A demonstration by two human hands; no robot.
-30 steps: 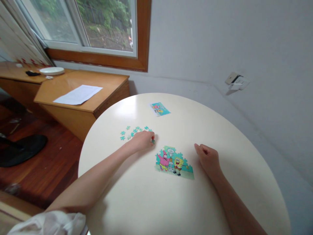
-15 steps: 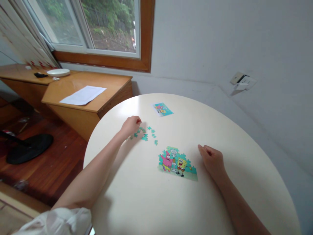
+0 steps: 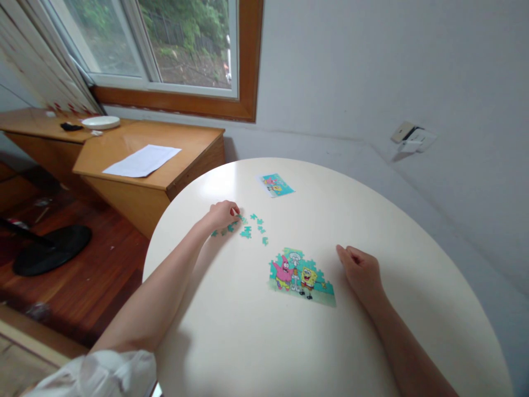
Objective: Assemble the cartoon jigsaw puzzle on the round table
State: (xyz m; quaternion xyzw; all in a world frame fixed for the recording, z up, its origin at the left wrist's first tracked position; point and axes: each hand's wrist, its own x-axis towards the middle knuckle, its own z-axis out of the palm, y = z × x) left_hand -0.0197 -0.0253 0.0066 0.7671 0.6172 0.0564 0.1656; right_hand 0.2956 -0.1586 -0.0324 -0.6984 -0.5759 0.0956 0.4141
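- Pieces (image 3: 248, 231): small, teal, loose, scattered flat on the table (image 3: 289, 342), left of the middle and beyond the puzzle (image 3: 301, 275).
- Left part of the scatter under the left hand (image 3: 221, 214); the rest bare, just right of its fingertips; one piece lying apart, nearest the puzzle.
- Left hand: palm down on the scatter, fingers curled, tips together and touching the pieces. Cannot tell whether a piece is pinched between them.
- Left arm stretched out across the table edge, white sleeve (image 3: 95, 375) at the bottom corner.
- Right hand (image 3: 361, 273): resting on the table just right of the puzzle, not touching it, fingers loosely bent, slack, nothing in them.
- Puzzle: partly built, flat, between the two hands; cartoon figures on a teal ground, lower edge straight, top edge ragged with open tabs.
- Card (image 3: 276, 184): small, same cartoon colours, flat near the far edge of the table, well apart from both hands.
- Table: round, cream, glossy.
- Beyond it to the left, a wooden desk (image 3: 185, 160) with a sheet of paper (image 3: 142, 160) and, farther back, a white plate (image 3: 100, 122).
- Window (image 3: 182, 44) with a wooden frame above the desk; greenery outside.
- Wall socket (image 3: 413, 138) on the grey wall to the right.
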